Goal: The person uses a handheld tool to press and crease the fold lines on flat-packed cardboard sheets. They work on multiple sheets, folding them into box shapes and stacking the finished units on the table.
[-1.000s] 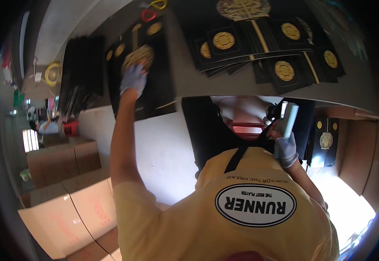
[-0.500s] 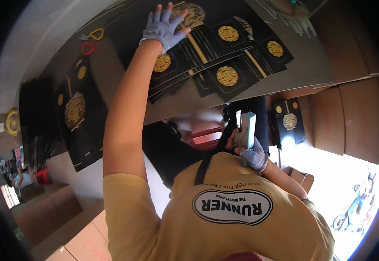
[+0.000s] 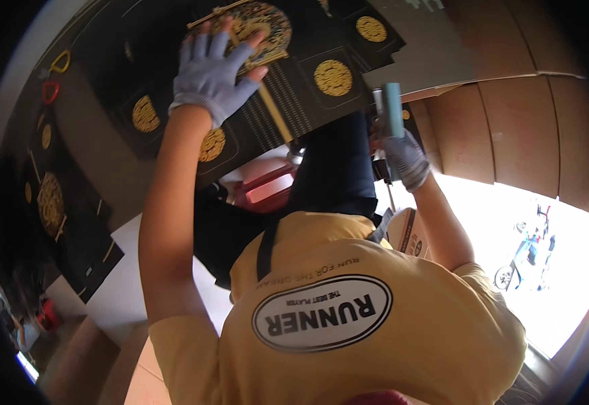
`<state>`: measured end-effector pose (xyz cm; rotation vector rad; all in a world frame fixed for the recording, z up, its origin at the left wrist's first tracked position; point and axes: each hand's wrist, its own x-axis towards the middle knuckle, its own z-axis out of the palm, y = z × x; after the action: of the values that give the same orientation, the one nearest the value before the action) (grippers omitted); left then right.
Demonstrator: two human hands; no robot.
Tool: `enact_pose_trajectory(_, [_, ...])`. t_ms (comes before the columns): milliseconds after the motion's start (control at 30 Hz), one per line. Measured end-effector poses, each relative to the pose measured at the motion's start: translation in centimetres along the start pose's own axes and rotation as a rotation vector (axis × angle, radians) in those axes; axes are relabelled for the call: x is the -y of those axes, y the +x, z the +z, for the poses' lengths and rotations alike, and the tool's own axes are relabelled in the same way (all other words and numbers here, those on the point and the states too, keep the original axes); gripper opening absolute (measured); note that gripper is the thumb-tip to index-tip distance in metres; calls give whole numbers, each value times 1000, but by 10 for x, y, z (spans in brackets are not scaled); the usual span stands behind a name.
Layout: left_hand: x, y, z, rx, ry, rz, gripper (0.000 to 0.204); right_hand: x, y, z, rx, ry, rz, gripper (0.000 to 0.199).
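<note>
Resting outstretched, the person's left hand (image 3: 212,82), in a grey glove with bare fingertips, lies palm down on a black printed sheet (image 3: 298,77). Its fingers are spread and grasp nothing; they overlap the left part of a large round multicoloured emblem (image 3: 267,25). Pressure applied: cannot tell.

Right hand (image 3: 406,158), gloved alike, is off the table (image 3: 433,54), just beyond its near edge. Fingers are clenched around a pale green stapler (image 3: 393,111), held roughly upright; blur hides the detail of its working end.

Sheet under the left hand: on the table, near edge, with gold discs and a gold strip. Another black sheet with a gold disc (image 3: 371,29) lies to its right. At far left, a separate black piece (image 3: 51,206) with a round emblem reaches past the table edge. Near it, toward the far side, lie a yellow loop handle (image 3: 59,61) and a red loop handle (image 3: 50,92).

Surroundings: red stool (image 3: 248,194) below the table; brown cartons (image 3: 521,128) at right; bicycle (image 3: 527,253) in bright light.
</note>
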<state>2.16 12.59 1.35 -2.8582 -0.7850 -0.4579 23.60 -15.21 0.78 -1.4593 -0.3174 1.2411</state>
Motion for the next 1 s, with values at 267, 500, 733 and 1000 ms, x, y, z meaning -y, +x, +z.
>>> enact_pose_trajectory(267, [3,1,1,-34,-29,25,49,-1,-9,49,90,-422,-11,24])
enact_pose_trajectory(500, [-18,7,-17,95,-9,-30,54,38,7,33,3,-757,308,28])
enact_pose_trajectory(733, [-33,5,-3,-122,-22,-47,58,47,28,-14,236,-372,222,22])
enact_pose_trajectory(1000, [-39,6,-4,-33,48,-74,58,-33,-29,63,329,-430,64,34])
